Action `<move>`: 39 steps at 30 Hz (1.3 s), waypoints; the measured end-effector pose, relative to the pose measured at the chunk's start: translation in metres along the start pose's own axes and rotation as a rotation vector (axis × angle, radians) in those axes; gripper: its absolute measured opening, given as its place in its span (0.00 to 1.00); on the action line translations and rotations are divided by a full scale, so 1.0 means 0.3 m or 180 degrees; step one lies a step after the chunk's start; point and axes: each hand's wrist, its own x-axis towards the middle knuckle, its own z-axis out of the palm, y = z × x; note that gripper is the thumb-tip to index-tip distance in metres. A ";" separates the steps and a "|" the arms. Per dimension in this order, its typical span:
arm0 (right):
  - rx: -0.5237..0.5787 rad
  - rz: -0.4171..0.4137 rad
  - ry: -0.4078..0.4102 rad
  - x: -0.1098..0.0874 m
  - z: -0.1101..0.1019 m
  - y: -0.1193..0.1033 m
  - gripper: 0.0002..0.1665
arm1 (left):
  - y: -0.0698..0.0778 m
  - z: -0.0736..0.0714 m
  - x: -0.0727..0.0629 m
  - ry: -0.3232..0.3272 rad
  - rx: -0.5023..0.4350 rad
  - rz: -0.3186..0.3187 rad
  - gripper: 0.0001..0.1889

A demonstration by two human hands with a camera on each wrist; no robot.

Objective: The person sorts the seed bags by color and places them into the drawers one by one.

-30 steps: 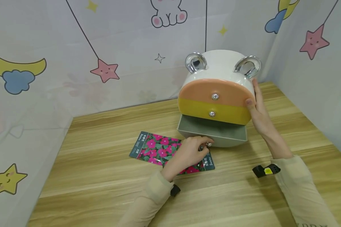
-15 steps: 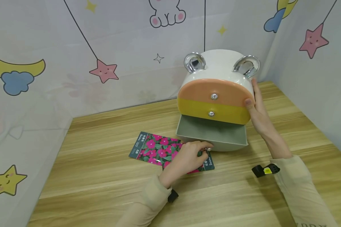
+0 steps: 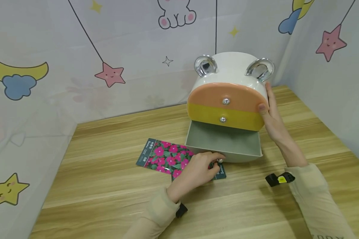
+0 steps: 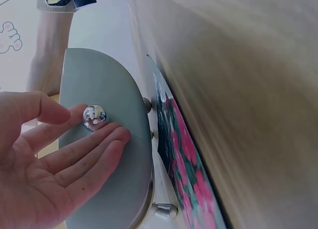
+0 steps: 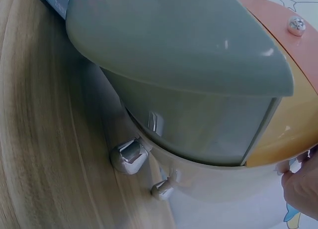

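Note:
A small rounded cabinet [image 3: 235,71] with a white shell and silver ear-shaped rings stands on the table. Its orange [image 3: 209,96] and yellow [image 3: 201,113] drawer fronts are flush, while the grey-green bottom drawer [image 3: 224,137] is pulled out. My left hand [image 3: 197,167] holds that drawer's silver knob [image 4: 95,117], index finger behind it and thumb close by. The right hand [image 3: 273,124] rests along the cabinet's right side, thumb on the front edge and fingers extended. Under the left hand lie flat packets [image 3: 167,156] printed with pink flowers, partly hidden by hand and drawer.
The wood-grain table [image 3: 107,186] meets a cartoon-printed backdrop [image 3: 137,43] behind and at both sides. Silver feet [image 5: 130,155] lift the cabinet off the tabletop. A black wrist strap [image 3: 279,179] is on the right wrist.
The bottom drawer has slid further out toward me, with the left hand drawing back on its knob. More of the drawer's inside shows. The right hand and cabinet look unmoved.

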 end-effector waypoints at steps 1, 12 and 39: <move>-0.0005 -0.0003 -0.0004 0.001 0.000 0.000 0.49 | 0.000 0.001 -0.003 0.0002 0.0014 0.0007 0.16; 0.0081 0.0018 -0.0124 0.004 -0.015 0.009 0.49 | -0.011 0.006 -0.049 -0.0302 0.0100 0.0042 0.23; -0.2195 -0.1263 0.0667 -0.285 -0.016 -0.246 0.27 | -0.090 -0.066 -0.354 -0.0035 0.0903 0.0248 0.23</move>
